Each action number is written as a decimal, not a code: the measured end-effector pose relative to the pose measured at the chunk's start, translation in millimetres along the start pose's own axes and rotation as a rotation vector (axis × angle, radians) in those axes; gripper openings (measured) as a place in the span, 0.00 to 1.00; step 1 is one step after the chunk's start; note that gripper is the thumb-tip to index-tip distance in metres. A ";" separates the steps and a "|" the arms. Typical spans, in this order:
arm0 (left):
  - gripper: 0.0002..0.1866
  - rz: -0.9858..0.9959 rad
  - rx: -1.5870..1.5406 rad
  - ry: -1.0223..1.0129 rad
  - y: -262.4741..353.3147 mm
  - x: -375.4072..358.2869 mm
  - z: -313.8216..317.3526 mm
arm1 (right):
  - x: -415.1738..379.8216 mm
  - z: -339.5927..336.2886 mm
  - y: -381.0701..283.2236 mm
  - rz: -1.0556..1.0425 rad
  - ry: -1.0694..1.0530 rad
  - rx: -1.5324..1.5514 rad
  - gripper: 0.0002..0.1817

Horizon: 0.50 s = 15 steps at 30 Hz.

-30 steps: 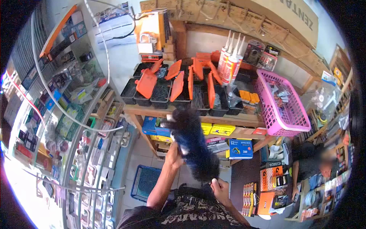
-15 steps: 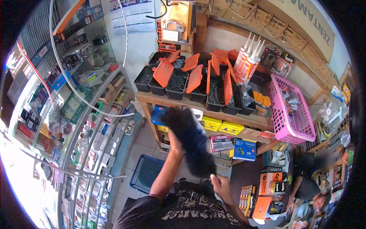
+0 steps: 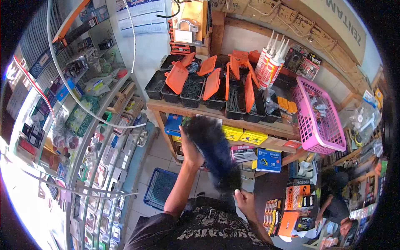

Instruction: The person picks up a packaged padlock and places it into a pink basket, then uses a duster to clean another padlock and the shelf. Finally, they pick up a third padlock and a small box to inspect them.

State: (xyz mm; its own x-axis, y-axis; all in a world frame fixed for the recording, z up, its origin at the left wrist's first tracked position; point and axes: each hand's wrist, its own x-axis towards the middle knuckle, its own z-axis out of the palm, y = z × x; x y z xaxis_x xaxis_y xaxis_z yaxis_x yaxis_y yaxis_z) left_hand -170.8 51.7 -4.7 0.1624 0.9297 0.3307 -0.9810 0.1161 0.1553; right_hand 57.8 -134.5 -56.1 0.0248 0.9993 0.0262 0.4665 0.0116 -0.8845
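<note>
A dark, fluffy feather duster [image 3: 212, 152], blurred by motion, slants across the middle of the view in front of the wooden shelf unit. My right hand [image 3: 246, 202] is closed at its lower end, thumb on top; the handle itself hardly shows. Against the duster's upper left side rests my left hand [image 3: 191, 151], with a finger stretched upward along it and the others partly hidden behind. Just beyond stand black bins [image 3: 192, 93] of screws and nails, with orange lids [image 3: 176, 79] tipped up.
Sealant tubes [image 3: 271, 68] and a pink basket [image 3: 323, 143] stand on the shelf top. Yellow boxes [image 3: 254, 137] and a blue 3M box [image 3: 268, 160] sit below. A glass display case [image 3: 125, 166] runs along the left; a blue crate [image 3: 156, 200] lies on the floor. Another person [image 3: 335, 206] is at the right.
The duster's lower end has shifted slightly right along with my right hand. More of my left hand shows at the duster's left side, higher up than before.
</note>
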 end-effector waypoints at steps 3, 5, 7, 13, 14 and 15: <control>0.36 -0.006 0.012 0.002 0.0 4.5 9.7 | 1.4 0.3 -2.1 0.037 0.064 0.094 0.24; 0.35 0.011 0.280 0.303 2.2 4.2 37.9 | 1.6 3.1 -5.6 0.073 0.071 0.132 0.24; 0.35 0.007 0.273 0.327 1.7 1.4 27.7 | 0.8 5.1 -3.1 0.107 0.072 0.174 0.24; 0.35 0.017 0.245 0.323 4.0 3.6 34.0 | 8.1 4.0 -4.5 0.189 0.089 0.293 0.23; 0.35 0.011 0.335 0.438 4.5 1.8 39.9 | 9.0 4.9 1.5 0.144 0.068 0.269 0.24; 0.35 0.011 0.337 0.432 3.8 1.8 29.0 | 9.3 3.3 2.9 0.139 0.072 0.270 0.24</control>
State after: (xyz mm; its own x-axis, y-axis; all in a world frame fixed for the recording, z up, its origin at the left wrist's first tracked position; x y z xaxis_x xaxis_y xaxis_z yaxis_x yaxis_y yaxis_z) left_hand -171.2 43.6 23.4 0.0242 0.9974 -0.0676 -0.8827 0.0531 0.4670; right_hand 56.5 -125.0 -60.0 0.1387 0.9872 -0.0793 0.2023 -0.1066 -0.9735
